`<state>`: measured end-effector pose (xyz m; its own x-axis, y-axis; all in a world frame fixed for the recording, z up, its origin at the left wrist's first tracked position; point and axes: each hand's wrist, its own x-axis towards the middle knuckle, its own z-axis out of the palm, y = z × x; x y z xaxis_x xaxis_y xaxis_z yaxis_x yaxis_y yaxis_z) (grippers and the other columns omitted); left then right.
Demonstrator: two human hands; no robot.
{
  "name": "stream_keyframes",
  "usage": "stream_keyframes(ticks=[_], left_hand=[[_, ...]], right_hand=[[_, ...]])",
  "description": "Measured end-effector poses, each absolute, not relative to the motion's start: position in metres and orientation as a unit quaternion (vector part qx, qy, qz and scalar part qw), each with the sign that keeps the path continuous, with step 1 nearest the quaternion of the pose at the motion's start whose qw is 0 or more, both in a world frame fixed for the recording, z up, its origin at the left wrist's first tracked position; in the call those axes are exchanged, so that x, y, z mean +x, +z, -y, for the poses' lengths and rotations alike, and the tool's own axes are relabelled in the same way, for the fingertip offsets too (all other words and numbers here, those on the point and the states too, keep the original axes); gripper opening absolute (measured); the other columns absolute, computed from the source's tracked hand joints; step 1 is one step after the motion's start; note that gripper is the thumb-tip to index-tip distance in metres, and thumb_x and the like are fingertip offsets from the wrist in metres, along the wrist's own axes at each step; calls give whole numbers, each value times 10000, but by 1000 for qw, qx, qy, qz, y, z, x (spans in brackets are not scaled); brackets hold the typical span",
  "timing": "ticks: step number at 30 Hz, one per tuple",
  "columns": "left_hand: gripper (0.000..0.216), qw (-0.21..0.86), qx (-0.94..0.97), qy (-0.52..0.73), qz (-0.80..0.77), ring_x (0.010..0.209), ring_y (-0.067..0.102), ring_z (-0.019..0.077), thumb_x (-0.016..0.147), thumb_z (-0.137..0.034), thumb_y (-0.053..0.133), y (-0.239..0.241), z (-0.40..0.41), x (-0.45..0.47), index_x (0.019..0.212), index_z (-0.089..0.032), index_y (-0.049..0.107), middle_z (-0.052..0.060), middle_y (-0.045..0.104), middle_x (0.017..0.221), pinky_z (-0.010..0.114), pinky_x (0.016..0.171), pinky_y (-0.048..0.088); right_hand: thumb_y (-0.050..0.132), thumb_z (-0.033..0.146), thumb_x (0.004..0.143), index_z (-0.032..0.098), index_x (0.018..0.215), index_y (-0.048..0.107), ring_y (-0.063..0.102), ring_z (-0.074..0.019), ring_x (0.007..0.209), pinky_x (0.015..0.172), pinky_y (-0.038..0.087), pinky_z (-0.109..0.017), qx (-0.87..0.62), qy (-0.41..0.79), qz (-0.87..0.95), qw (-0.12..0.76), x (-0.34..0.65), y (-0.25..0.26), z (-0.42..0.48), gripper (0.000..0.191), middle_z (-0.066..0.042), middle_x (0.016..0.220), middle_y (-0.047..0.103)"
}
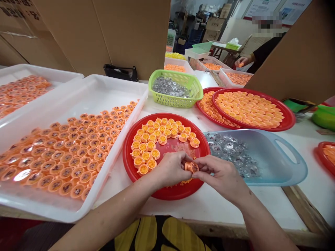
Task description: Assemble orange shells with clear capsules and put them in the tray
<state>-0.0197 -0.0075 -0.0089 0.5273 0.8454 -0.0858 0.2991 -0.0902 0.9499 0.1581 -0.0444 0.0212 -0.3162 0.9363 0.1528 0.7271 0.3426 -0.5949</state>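
Holding a small orange cup [192,167] between both hands, tipped on its side, above the near right part of a round red tray [175,146]. Clamping the cup's left end between the thumb and fingers of the left hand [171,169]. Gripping the opposite end between the thumb and fingertips of the right hand [221,174], with a dark printed face showing between them.

Having rows of orange cups filled with yellow bits [143,147] along the left and back of the red tray, and loose yellow bits [185,182] under the hands. Sitting beside a large white tray [86,92] to the left, crowded with cups with dark printed tops [70,153]. Having a light blue tray [277,160] of clear, shiny pieces [232,155] just to the right. Facing a lime green basket [175,100] of similar pieces behind the red tray, with two overlapping red trays [288,116] of orange parts at back right. Glimpsing, farther off, a co-worker's hand [247,60] holding an orange piece [241,64], below a dark sleeve [268,50].
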Motion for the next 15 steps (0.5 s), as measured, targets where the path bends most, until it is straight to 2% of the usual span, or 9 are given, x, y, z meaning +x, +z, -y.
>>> stream_keyframes(ticks=[5, 11, 15], left_hand=[[207, 506, 702, 260, -428, 623, 586, 162, 627, -219, 633, -6, 10, -20, 824, -158, 635, 25, 645, 687, 229, 515, 421], [335, 615, 651, 242, -372, 693, 637, 174, 664, -168, 582, -7, 9, -21, 995, -141, 623, 53, 683, 800, 250, 579, 479], [347, 657, 617, 234, -364, 739, 654, 193, 670, -130, 536, -6, 9, -22, 1008, -128, 613, 72, 690, 843, 290, 640, 507]], right_hand=[[618, 263, 808, 235, 897, 668, 604, -147, 639, 570, 483, -264, -534, 214, 780, 247, 158, 20, 44, 106, -10, 777, 672], [636, 256, 810, 219, 896, 652, 613, -144, 655, 580, 492, -257, -525, 167, 794, 258, 161, 18, 47, 94, -12, 775, 657], [590, 257, 845, 209, 889, 634, 609, -149, 654, 572, 484, -257, -514, 128, 811, 249, 160, 19, 49, 79, -21, 764, 641]])
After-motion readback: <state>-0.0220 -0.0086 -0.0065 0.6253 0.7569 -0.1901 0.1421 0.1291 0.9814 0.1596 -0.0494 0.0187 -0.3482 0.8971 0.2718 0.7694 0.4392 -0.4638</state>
